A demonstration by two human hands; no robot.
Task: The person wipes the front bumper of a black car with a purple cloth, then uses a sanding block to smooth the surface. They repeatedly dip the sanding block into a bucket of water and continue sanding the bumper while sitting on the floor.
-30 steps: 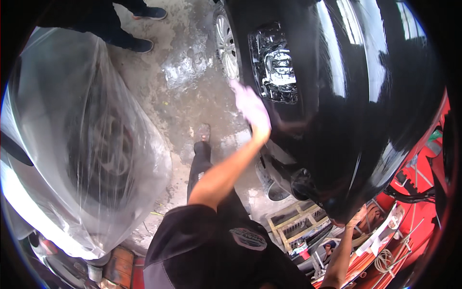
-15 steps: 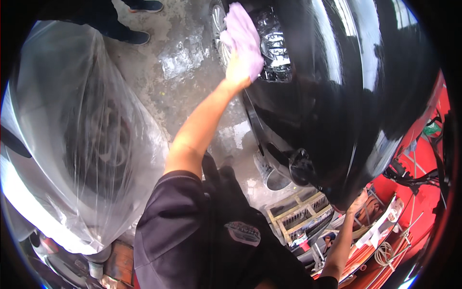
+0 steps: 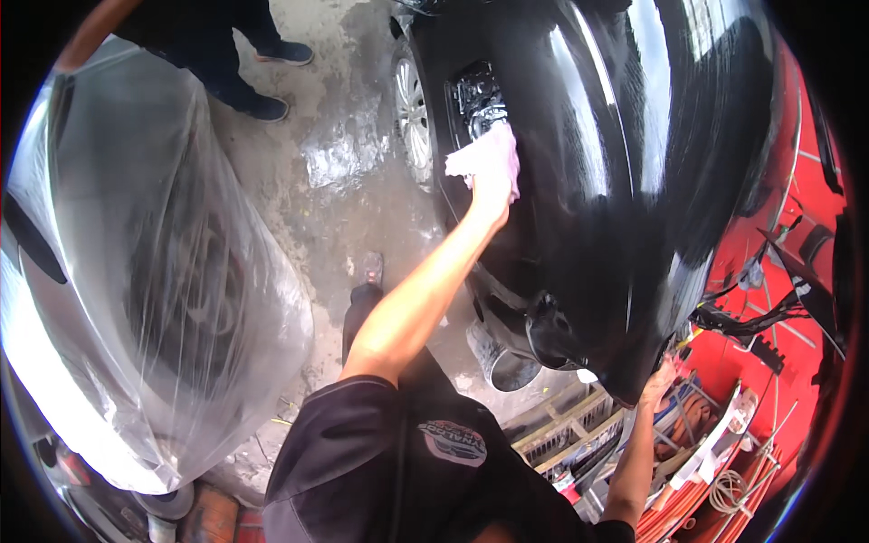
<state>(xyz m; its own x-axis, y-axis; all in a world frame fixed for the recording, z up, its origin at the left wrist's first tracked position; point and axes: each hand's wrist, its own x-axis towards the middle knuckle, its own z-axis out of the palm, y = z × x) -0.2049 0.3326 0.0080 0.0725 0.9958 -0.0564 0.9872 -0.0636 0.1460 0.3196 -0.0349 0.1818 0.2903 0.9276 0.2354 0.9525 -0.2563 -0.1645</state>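
My left hand [image 3: 490, 197], clutching one crumpled pale-pink cloth [image 3: 497, 154], has swung nearer along one glossy black, curved car body [image 3: 579, 258], bringing the cloth, I judge, to fresh surface right of one silver multi-spoked wheel [image 3: 415, 118]. My right hand [image 3: 659, 385] meets the body's near edge, grip unclear. Far left: another person's two dark shoes [image 3: 268, 109].
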